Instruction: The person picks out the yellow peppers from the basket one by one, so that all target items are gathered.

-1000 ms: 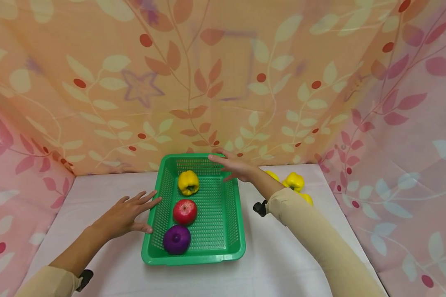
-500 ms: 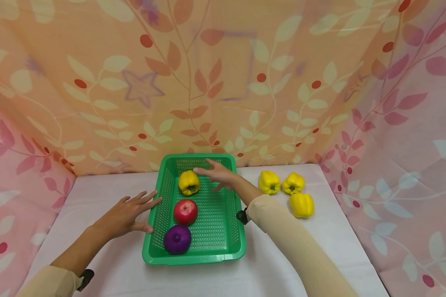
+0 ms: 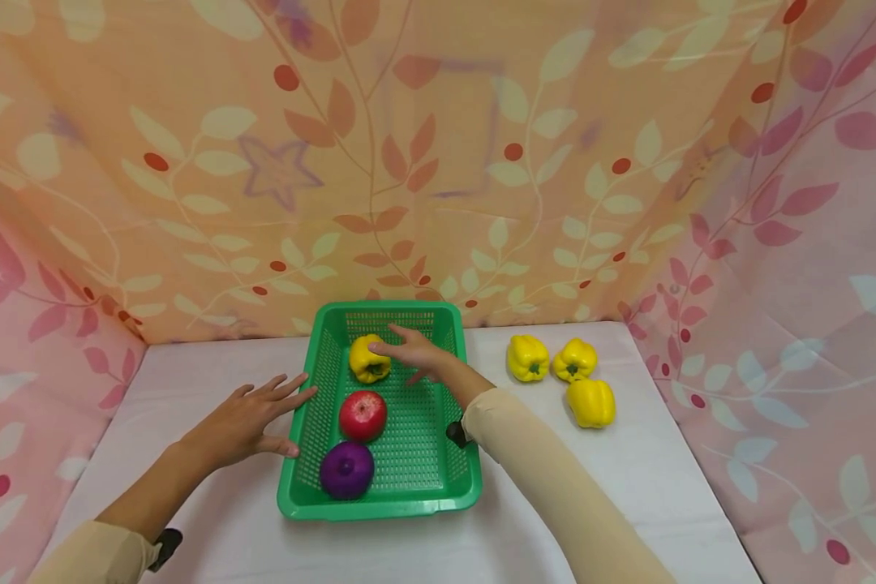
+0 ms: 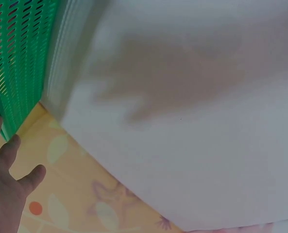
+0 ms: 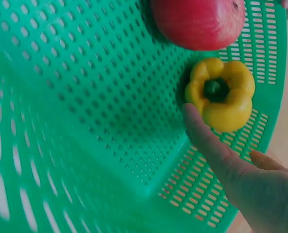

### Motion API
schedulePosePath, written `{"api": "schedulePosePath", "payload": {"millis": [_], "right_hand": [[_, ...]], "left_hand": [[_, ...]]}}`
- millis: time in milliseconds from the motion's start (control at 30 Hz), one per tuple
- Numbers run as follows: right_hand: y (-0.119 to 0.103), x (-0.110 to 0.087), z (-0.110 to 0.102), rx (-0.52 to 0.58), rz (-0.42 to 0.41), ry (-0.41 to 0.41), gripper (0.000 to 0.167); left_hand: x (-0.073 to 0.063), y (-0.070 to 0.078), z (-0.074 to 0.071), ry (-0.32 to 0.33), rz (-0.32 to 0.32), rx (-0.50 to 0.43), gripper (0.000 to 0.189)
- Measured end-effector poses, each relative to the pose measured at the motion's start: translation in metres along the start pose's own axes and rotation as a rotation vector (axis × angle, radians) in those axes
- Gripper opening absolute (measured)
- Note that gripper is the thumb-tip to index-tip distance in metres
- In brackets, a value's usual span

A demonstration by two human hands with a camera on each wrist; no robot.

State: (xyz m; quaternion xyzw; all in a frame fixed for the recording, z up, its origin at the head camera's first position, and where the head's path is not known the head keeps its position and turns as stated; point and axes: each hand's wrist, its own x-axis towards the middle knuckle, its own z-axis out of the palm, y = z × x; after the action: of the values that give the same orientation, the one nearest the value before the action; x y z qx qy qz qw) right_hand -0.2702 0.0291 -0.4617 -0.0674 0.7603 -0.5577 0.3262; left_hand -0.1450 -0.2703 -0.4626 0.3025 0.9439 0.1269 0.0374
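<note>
In the head view a green plastic basket (image 3: 380,512) stands on the table. Inside, a yellow bell pepper (image 3: 365,361) lies at the back, a round red fruit (image 3: 362,416) sits before it, and a round purple vegetable (image 3: 346,470) is nearest the front. My right hand (image 3: 416,354) reaches over the basket from the right, fingers spread, one fingertip overlapping the pepper. The right wrist view has the finger (image 5: 207,141) extended right at the pepper's edge, without curling round it. My left hand (image 3: 251,423) is spread at the basket's left rim, holding nothing.
On the white table (image 3: 540,503), right of the basket, three more yellow bell peppers (image 3: 591,403) lie grouped together. A leaf-patterned cloth (image 3: 438,162) hangs behind the table and along both sides. The basket's raised walls surround the produce.
My right hand has moved left and slightly forward from the basket's right rim to the yellow pepper inside. The peppers on the table, earlier partly behind that arm, now show. The left hand stays put.
</note>
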Motion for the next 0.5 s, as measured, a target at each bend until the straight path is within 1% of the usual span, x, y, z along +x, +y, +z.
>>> {"api": "schedulePosePath", "payload": {"millis": [200, 333, 500], "right_hand": [[0.001, 0.005, 0.012, 0.034, 0.026, 0.009, 0.081], [0.004, 0.011, 0.016, 0.063, 0.042, 0.016, 0.08], [0.007, 0.014, 0.021, 0.085, 0.057, 0.037, 0.076]], "left_hand": [[0.0, -0.002, 0.001, -0.003, -0.006, 0.005, 0.091], [0.0, -0.002, 0.001, 0.002, -0.001, 0.007, 0.091], [0.0, -0.002, 0.003, 0.013, 0.002, 0.006, 0.09]]}}
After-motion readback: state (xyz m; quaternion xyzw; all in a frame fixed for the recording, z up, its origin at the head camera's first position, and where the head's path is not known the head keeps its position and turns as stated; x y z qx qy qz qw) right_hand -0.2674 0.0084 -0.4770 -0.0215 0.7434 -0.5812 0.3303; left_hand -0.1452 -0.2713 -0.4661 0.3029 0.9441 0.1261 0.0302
